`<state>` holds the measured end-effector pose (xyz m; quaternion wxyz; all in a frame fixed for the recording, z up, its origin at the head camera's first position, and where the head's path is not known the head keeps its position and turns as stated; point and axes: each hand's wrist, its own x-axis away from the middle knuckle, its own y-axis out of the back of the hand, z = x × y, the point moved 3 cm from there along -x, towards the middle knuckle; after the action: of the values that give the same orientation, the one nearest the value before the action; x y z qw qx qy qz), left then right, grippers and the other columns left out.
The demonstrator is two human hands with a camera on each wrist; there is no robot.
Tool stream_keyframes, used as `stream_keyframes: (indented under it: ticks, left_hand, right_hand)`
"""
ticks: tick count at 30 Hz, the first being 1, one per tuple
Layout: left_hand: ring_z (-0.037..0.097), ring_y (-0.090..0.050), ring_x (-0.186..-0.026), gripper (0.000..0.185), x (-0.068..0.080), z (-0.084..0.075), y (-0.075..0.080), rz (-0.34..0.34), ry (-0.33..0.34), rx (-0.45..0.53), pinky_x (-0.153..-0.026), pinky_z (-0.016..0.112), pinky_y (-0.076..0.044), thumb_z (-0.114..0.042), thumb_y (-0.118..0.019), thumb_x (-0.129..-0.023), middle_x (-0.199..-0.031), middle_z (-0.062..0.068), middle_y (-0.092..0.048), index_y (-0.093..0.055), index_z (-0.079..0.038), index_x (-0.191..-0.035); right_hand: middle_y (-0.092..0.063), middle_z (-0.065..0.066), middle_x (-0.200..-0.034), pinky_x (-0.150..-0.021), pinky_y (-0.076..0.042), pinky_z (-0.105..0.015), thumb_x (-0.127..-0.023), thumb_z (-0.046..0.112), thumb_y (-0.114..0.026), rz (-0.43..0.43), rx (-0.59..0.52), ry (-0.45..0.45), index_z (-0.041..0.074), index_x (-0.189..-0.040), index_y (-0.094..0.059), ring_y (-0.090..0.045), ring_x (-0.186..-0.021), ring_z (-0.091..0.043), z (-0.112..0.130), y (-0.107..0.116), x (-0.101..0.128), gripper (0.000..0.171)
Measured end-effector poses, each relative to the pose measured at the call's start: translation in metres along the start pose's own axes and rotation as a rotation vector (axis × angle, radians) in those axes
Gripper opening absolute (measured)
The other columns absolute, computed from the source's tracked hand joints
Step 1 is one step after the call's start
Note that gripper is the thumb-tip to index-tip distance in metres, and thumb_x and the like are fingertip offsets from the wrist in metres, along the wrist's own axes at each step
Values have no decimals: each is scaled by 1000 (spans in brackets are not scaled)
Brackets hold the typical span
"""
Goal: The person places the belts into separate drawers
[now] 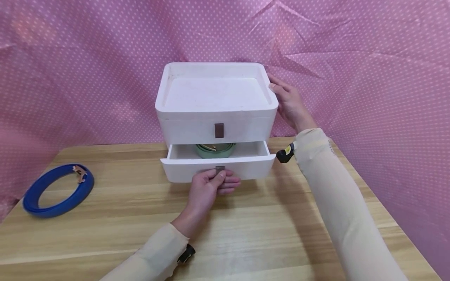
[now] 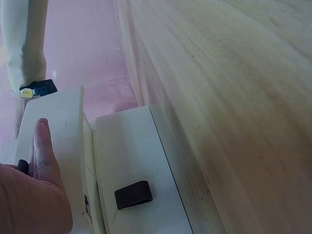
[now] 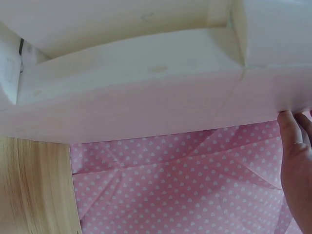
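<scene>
A white drawer unit [image 1: 218, 110] stands on the wooden table. Its middle drawer [image 1: 253, 168] is pulled partway out, and a coiled green belt [image 1: 215, 153] lies inside. My left hand [image 1: 207, 189] pinches the brown pull tab [image 1: 220, 169] on that drawer's front, thumb in front. In the left wrist view, a lower drawer [image 2: 141, 151] with its own dark tab [image 2: 134, 195] sits close to the table, flush in the unit. My right hand [image 1: 290, 102] rests against the unit's right side, its thumb at the top rim; the right wrist view shows straight fingertips [image 3: 287, 122] touching the side wall.
On the table's left lies a coiled blue belt [image 1: 58, 195] with a copper-coloured buckle. The upper drawer [image 1: 190, 130] is closed. Pink dotted cloth [image 1: 105, 70] hangs behind and on both sides. The unit's top is a shallow recessed tray [image 1: 218, 93].
</scene>
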<state>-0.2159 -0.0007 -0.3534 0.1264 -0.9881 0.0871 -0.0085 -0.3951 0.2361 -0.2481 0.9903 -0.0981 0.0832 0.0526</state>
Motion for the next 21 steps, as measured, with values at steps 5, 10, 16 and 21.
stream_keyframes:
  ticks: [5,10,16,21]
  left_hand:
    - [34,-71,-89,22,-1,0,0,-7,-1,8,-86,50,-56,1,-47,-102,-96,28,-69,-62,15,-107]
    - [34,-71,-89,22,-3,-1,0,-8,11,5,-85,47,-57,0,-47,-102,-96,28,-69,-62,15,-107]
    - [35,-71,-90,22,-5,-2,-1,-3,10,-2,-82,42,-59,0,-47,-102,-97,29,-69,-61,16,-108]
    - [36,-71,-90,23,-6,0,0,2,3,1,-82,42,-59,0,-46,-103,-98,30,-68,-61,16,-108]
  right_hand:
    - [-46,2,-148,-97,-51,-28,-97,19,-64,6,7,2,17,-143,-52,-48,-130,-21,0,0,-1,48]
    - [-47,2,-148,-94,-53,-28,-98,19,-63,2,11,-1,19,-143,-52,-49,-129,-21,1,1,0,47]
    - [-47,2,-147,-95,-53,-28,-97,20,-64,4,11,-8,20,-143,-53,-48,-130,-21,2,1,0,47]
    - [-47,1,-147,-94,-53,-28,-98,20,-63,-3,24,0,18,-143,-52,-48,-129,-22,1,0,1,47]
